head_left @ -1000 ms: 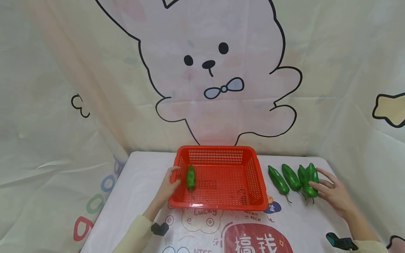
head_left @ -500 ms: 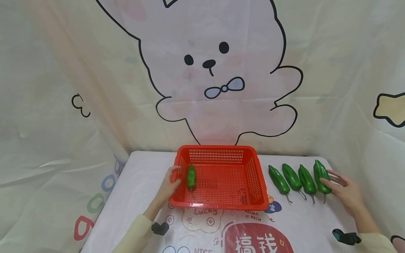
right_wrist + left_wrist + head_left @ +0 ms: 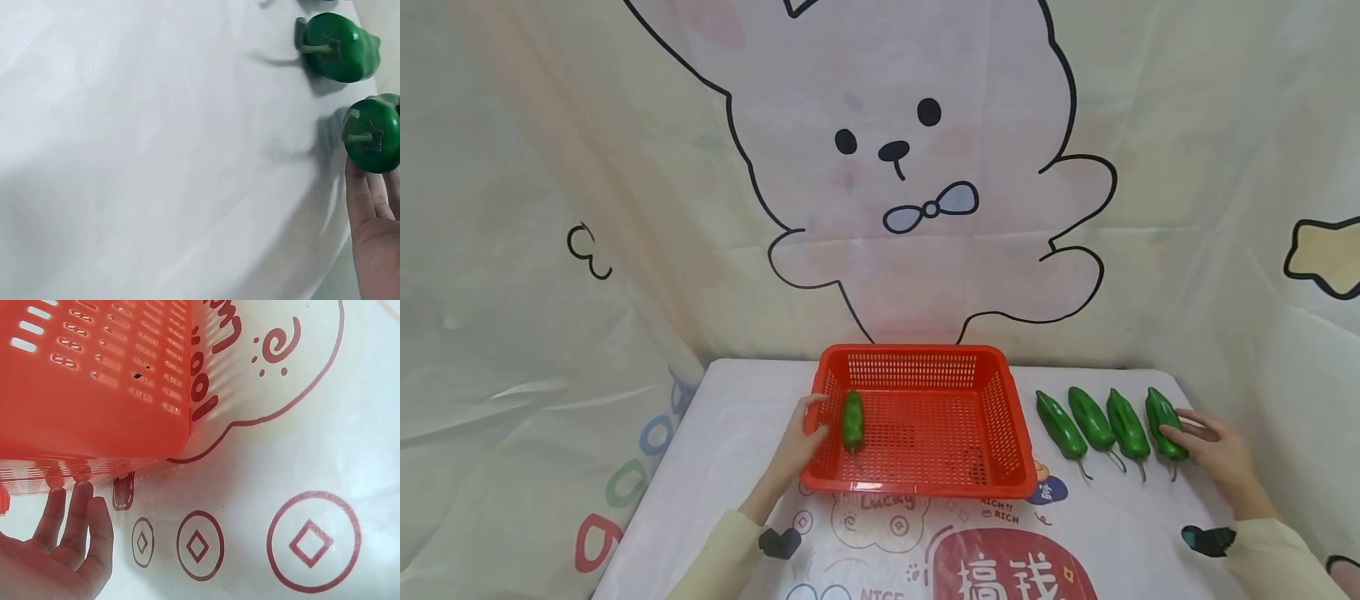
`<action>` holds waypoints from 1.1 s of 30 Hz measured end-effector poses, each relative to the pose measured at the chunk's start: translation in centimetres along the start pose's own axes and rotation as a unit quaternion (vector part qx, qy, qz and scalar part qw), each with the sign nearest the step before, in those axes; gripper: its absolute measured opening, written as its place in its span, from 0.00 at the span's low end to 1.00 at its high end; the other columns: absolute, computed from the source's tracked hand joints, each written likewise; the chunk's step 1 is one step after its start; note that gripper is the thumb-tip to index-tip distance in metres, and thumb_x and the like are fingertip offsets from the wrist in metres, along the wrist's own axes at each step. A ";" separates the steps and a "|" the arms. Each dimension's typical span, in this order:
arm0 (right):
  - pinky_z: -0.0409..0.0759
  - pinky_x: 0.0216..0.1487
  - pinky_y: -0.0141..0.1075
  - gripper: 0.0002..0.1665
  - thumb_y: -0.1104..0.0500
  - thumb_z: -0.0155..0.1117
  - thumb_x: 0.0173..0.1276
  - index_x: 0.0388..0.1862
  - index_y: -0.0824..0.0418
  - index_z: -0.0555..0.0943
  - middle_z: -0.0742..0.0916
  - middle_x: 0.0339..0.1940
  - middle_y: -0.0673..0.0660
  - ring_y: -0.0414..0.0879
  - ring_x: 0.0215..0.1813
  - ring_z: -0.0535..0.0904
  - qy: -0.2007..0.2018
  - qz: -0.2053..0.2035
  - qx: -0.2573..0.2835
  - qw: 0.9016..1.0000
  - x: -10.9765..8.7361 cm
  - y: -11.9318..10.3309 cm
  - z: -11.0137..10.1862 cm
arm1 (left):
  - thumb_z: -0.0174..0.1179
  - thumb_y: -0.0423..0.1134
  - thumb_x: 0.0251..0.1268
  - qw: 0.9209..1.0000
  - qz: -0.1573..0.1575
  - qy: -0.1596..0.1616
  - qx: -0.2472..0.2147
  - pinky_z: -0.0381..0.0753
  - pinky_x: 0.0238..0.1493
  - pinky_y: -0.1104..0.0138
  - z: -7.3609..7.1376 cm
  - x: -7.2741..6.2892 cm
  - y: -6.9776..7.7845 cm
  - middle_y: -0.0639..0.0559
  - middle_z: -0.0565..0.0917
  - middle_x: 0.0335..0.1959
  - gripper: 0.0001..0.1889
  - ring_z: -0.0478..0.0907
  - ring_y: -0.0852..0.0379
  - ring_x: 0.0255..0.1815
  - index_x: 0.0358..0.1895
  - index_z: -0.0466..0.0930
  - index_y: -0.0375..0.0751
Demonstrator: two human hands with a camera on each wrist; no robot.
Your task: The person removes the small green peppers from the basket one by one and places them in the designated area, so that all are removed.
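Note:
At the far right of the table, my right hand (image 3: 1217,454) holds a green chili pepper (image 3: 1161,412), thumb on its near side and fingers along its right side. In the right wrist view the stem end of this pepper (image 3: 370,139) faces the camera, with the fingers (image 3: 359,200) against it. My left hand (image 3: 797,442) grips the left rim of a red plastic basket (image 3: 925,490); in the left wrist view its fingertips (image 3: 81,490) touch the outer wall. One green chili pepper (image 3: 852,421) lies inside the basket, near its left wall.
Three more green chili peppers stand in a row between basket and right hand: the leftmost pepper (image 3: 1062,427), the middle pepper (image 3: 1092,419) and the right pepper (image 3: 1127,425). A printed white cloth (image 3: 760,383) covers the table. A cartoon curtain (image 3: 910,275) hangs behind it.
My right hand has carried its pepper rightward, away from the neighbouring pepper it overlapped, and then lowered it to the row's right end. The left hand and basket have stayed put.

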State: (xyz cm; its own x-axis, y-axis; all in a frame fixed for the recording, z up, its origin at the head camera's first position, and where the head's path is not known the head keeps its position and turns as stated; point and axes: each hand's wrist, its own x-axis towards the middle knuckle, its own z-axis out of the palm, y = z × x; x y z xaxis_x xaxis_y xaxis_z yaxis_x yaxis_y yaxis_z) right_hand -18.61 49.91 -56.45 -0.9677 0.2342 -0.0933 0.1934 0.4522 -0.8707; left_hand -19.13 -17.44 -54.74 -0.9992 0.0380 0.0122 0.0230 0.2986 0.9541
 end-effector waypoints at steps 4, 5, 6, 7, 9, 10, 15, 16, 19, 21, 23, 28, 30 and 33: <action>0.80 0.34 0.22 0.37 0.45 0.73 0.67 0.65 0.67 0.76 0.78 0.40 0.30 0.20 0.39 0.70 0.004 0.002 -0.009 1.000 0.2 0.9 0.5 | 0.58 0.29 0.71 1.000 0.000 0.002 0.000 0.78 0.58 0.45 0.0 0.0 -0.1 0.44 0.66 0.74 0.27 0.67 0.38 0.70 0.70 0.65 0.51; 0.80 0.34 0.21 0.38 0.45 0.73 0.67 0.65 0.69 0.75 0.78 0.39 0.30 0.19 0.39 0.70 0.006 0.000 -0.007 1.000 0.2 1.0 0.7 | 0.58 0.29 0.71 1.000 -0.001 0.003 0.001 0.78 0.58 0.45 0.0 0.0 -0.1 0.44 0.66 0.74 0.27 0.67 0.38 0.70 0.70 0.65 0.51; 0.80 0.34 0.21 0.38 0.46 0.73 0.67 0.65 0.71 0.74 0.78 0.39 0.30 0.18 0.38 0.71 0.008 -0.006 -0.006 1.000 0.3 1.2 0.8 | 0.57 0.29 0.71 1.000 0.000 0.004 0.002 0.78 0.58 0.45 0.0 0.0 -0.1 0.45 0.66 0.74 0.27 0.67 0.38 0.70 0.70 0.65 0.51; 0.80 0.34 0.21 0.38 0.46 0.73 0.67 0.64 0.72 0.74 0.78 0.38 0.30 0.18 0.38 0.72 0.012 -0.007 -0.002 1.000 0.3 1.2 1.0 | 0.57 0.29 0.71 1.000 0.001 0.003 0.001 0.77 0.59 0.45 0.0 0.0 -0.1 0.45 0.66 0.74 0.27 0.66 0.38 0.70 0.70 0.65 0.51; 0.80 0.34 0.21 0.39 0.47 0.73 0.67 0.64 0.74 0.73 0.78 0.38 0.29 0.18 0.37 0.73 0.020 -0.009 0.004 1.000 0.4 1.3 1.2 | 0.57 0.28 0.71 1.000 0.003 0.003 -0.001 0.77 0.59 0.45 0.0 -0.1 0.0 0.45 0.66 0.74 0.27 0.66 0.38 0.70 0.70 0.65 0.51; 0.79 0.33 0.21 0.39 0.47 0.73 0.67 0.64 0.74 0.73 0.79 0.38 0.31 0.18 0.37 0.72 0.023 -0.011 0.000 1.000 0.4 1.3 1.3 | 0.57 0.28 0.71 1.000 0.004 0.002 -0.002 0.77 0.59 0.45 0.0 -0.1 0.1 0.45 0.66 0.74 0.27 0.66 0.38 0.70 0.70 0.65 0.50; 0.79 0.33 0.20 0.42 0.45 0.72 0.68 0.65 0.76 0.72 0.82 0.44 0.45 0.20 0.39 0.68 0.033 -0.008 -0.027 0.999 0.6 0.9 1.9 | 0.57 0.28 0.72 1.000 0.009 -0.003 -0.010 0.78 0.58 0.45 0.0 -0.2 0.2 0.44 0.65 0.74 0.27 0.67 0.38 0.70 0.70 0.64 0.49; 0.79 0.33 0.20 0.42 0.45 0.71 0.68 0.65 0.76 0.71 0.83 0.47 0.51 0.21 0.39 0.68 0.034 -0.008 -0.034 0.999 0.7 0.9 2.0 | 0.57 0.28 0.72 1.000 0.009 -0.003 -0.010 0.78 0.58 0.45 0.0 -0.1 0.1 0.44 0.65 0.74 0.27 0.67 0.38 0.70 0.70 0.64 0.49; 0.79 0.33 0.20 0.43 0.44 0.69 0.69 0.66 0.77 0.71 0.82 0.54 0.70 0.25 0.41 0.69 0.032 -0.010 -0.058 0.998 0.7 0.8 2.2 | 0.57 0.28 0.72 1.000 0.010 -0.002 -0.012 0.78 0.58 0.45 0.0 -0.1 -0.1 0.44 0.65 0.74 0.27 0.67 0.38 0.70 0.70 0.64 0.49; 0.78 0.32 0.21 0.44 0.43 0.68 0.70 0.67 0.77 0.70 0.78 0.59 0.78 0.34 0.44 0.74 0.029 -0.009 -0.068 0.997 0.6 0.6 2.3 | 0.57 0.28 0.72 1.000 0.007 0.000 -0.010 0.78 0.58 0.44 0.1 -0.1 -0.1 0.44 0.65 0.74 0.28 0.67 0.38 0.70 0.71 0.63 0.48; 0.78 0.31 0.21 0.44 0.43 0.66 0.71 0.68 0.78 0.69 0.76 0.62 0.81 0.49 0.48 0.78 0.024 -0.006 -0.071 0.997 0.5 0.5 2.4 | 0.56 0.27 0.72 1.000 0.006 0.004 -0.007 0.77 0.59 0.44 0.2 -0.1 0.0 0.43 0.64 0.74 0.28 0.66 0.37 0.70 0.71 0.63 0.47; 0.74 0.29 0.20 0.45 0.41 0.63 0.73 0.68 0.79 0.66 0.73 0.63 0.81 0.75 0.61 0.69 0.020 -0.003 -0.080 0.997 0.2 0.1 2.3 | 0.55 0.27 0.72 1.000 0.006 0.005 -0.008 0.77 0.58 0.42 0.3 -0.8 1.6 0.38 0.64 0.74 0.28 0.66 0.33 0.69 0.72 0.62 0.41; 0.72 0.29 0.20 0.45 0.41 0.63 0.73 0.68 0.79 0.66 0.72 0.64 0.81 0.76 0.61 0.68 0.021 -0.006 -0.085 0.996 0.1 -0.1 2.2 | 0.55 0.27 0.72 1.000 0.009 0.002 -0.012 0.78 0.57 0.43 0.2 -1.2 2.6 0.37 0.64 0.74 0.27 0.67 0.33 0.68 0.71 0.62 0.39; 0.72 0.30 0.18 0.44 0.41 0.63 0.74 0.68 0.78 0.67 0.72 0.64 0.79 0.71 0.59 0.71 0.029 -0.015 -0.088 0.996 0.0 -0.5 2.0 | 0.56 0.27 0.71 1.000 0.013 -0.001 -0.016 0.79 0.57 0.44 0.1 -1.8 3.7 0.36 0.65 0.73 0.27 0.67 0.33 0.68 0.71 0.62 0.37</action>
State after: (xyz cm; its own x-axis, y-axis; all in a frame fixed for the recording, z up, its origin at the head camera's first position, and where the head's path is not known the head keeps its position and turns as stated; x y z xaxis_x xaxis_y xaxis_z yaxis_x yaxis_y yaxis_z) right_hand -18.99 47.93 -56.98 -0.9635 0.2652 -0.0362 0.1949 0.6023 -0.7741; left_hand -17.29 -16.34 -51.20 -0.9983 0.0470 0.0358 0.0471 0.2673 0.9625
